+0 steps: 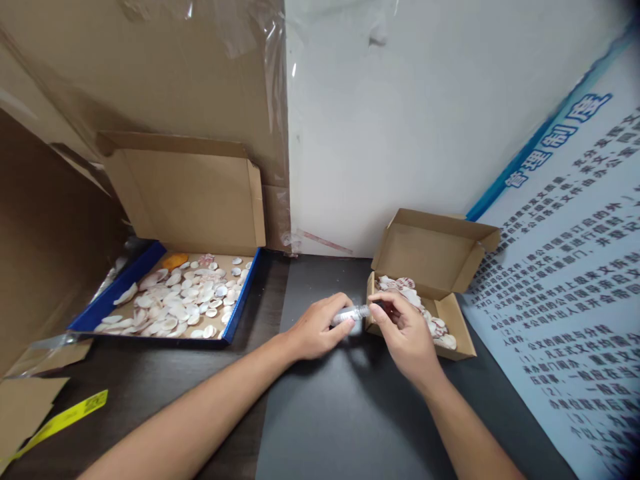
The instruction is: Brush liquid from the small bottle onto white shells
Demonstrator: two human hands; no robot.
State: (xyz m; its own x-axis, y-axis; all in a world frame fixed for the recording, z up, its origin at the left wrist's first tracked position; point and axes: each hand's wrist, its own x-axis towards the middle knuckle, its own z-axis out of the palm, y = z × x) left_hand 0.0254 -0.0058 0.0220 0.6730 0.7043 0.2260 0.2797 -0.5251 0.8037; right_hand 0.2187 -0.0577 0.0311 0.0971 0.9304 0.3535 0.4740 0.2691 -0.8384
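Observation:
My left hand is closed around a small clear bottle with a whitish label, held tilted on its side above the dark grey mat. At the bottle's right end, the fingers of my right hand pinch a small black cap. Whether the cap is seated on the neck or just off it, I cannot tell. Just behind my right hand stands a small open cardboard box with shells in it, partly hidden by the fingers.
A blue-edged box on the left holds many pale shells and an orange one; its lid stands upright. Cardboard and white panels rise behind the table. A printed sheet leans at right. A yellow strip lies front left.

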